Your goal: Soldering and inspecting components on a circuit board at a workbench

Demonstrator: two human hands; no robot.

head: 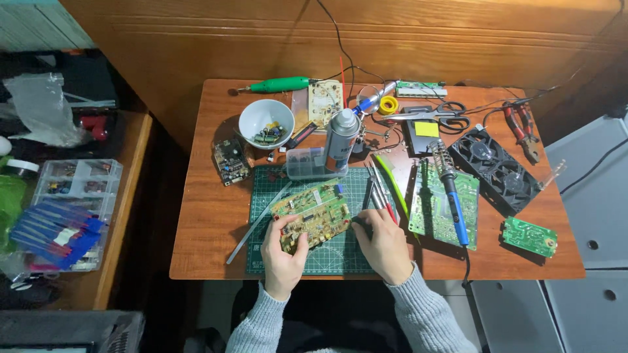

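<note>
The wooden tabletop [209, 222] fills the middle of the frame, its near edge running across the lower part just behind the wrists. A green cutting mat [340, 258] reaches nearly to that near edge at lower centre. The barest stretch of wood lies at the lower left of the tabletop, between the mat and the left edge, crossed only by a thin grey strip [258, 223]. The upper half is crowded: a white bowl [265, 122], a spray can [341, 140] and a clear plastic box [305, 163] stand just above the mat, scissors [437, 116] at upper right, a black fan [498, 168] near the right edge. A soldering iron [454, 199] lies across a large green circuit board [439, 206] right of the mat; a small green board [528, 236] sits at lower right.

The left hand [282, 258] comes up from the bottom of the frame, fingers and thumb pinching the lower left corner of a yellow-green circuit board [313, 212], which lies tilted on the mat at centre. The right hand [384, 247] rests beside the board's right end, fingers curled around a dark slim tool [362, 223] whose tip is near the board edge
</note>
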